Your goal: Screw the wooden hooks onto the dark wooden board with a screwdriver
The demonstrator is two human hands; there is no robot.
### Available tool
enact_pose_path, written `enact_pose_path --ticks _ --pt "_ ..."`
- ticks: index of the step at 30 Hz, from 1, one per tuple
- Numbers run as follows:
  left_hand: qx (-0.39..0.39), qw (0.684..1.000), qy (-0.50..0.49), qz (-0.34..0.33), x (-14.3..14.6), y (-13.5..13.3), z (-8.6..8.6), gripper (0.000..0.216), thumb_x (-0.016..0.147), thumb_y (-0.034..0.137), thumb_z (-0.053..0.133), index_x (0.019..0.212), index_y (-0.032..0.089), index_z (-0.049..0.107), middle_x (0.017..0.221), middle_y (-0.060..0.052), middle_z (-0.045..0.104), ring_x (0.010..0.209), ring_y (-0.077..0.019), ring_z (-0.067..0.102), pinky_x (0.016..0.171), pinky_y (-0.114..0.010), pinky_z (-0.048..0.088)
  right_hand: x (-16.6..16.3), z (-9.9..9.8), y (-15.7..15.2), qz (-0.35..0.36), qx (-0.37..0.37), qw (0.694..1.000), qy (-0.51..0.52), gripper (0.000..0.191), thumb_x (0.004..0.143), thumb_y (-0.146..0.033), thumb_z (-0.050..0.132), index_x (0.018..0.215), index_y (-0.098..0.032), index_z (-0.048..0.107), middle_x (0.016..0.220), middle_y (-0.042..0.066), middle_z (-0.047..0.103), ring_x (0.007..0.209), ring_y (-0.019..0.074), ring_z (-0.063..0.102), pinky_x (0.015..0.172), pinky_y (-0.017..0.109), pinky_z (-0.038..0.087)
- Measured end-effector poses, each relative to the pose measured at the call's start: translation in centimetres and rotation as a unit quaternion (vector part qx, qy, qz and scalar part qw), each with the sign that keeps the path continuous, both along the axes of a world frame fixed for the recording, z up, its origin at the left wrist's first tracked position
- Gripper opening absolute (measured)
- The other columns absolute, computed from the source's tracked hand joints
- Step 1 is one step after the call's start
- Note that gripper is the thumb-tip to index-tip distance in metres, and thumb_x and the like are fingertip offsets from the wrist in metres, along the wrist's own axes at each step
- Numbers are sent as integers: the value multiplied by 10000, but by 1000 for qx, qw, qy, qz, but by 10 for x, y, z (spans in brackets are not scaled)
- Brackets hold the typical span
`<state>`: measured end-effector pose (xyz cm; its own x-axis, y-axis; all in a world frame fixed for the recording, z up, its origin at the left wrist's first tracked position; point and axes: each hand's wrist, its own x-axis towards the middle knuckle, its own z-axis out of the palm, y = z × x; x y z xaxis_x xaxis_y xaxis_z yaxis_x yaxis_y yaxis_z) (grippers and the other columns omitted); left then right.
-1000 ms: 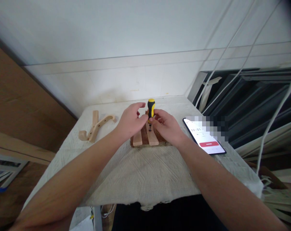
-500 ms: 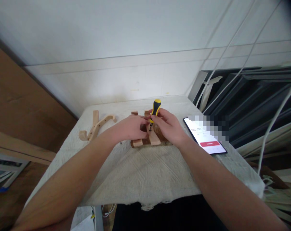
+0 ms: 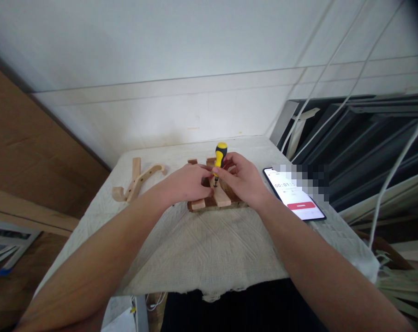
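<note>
Your right hand (image 3: 242, 174) has the handle of the screwdriver (image 3: 220, 156) clamped between thumb and fingers. Your left hand (image 3: 188, 182) lies low just beside it, across the left strip (image 3: 198, 204), its fingers reaching toward the right strip (image 3: 222, 199); its fingertips are partly hidden, so you cannot tell from here whether they grip anything.

The screwdriver stands between your two hands, nearly upright and leaning slightly right, tip down at the right strip. Its handle is yellow and black under a yellow cap, its shaft short and dark. Both strips are pale wood and lie side by side on a brown board (image 3: 209, 203) beneath your hands.

Under it all, spreading toward you, is an off-white cloth (image 3: 209, 244) with a woven pattern and a frayed near edge. Left of your left hand lies hooked wood (image 3: 145, 177), pale with dark holes. Right of your right hand lies a lit phone (image 3: 299, 198) with a red button on its screen.

Beyond both hands rises a pale wall (image 3: 181, 46). Far to their left stands brown cardboard (image 3: 39, 138); far to their right, dark panels (image 3: 371, 143) lean behind white cables (image 3: 385, 191).
</note>
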<state>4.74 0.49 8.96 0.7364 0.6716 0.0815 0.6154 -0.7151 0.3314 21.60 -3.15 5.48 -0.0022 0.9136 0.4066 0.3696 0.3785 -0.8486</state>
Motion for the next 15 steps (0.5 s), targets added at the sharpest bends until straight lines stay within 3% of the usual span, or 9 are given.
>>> enact_pose_path --ticks 4,10,15 --pt "10 1000 5 14 0 -4 2 59 672 211 612 671 210 672 773 -44 691 731 -200 634 704 -305 488 0 0 0 -11 -3 1000 11 249 781 -403 679 912 -209 594 856 23 677 705 157 616 648 308 482" --pt "11 999 41 23 0 -4 4 83 705 243 605 723 199 672 810 -54 696 776 -207 642 745 -312 489 0 -2 1 37 5 999 27 215 844 -362 604 992 -210 638 931 32 711 812 177 655 720 315 497" --pt "-8 997 80 14 1 -4 9 141 749 264 577 805 185 679 907 -61 700 836 -199 645 795 -301 492 2 -1 -1 10 24 1000 -18 194 877 -323 532 964 -205 659 902 27 706 777 167 637 682 296 471"
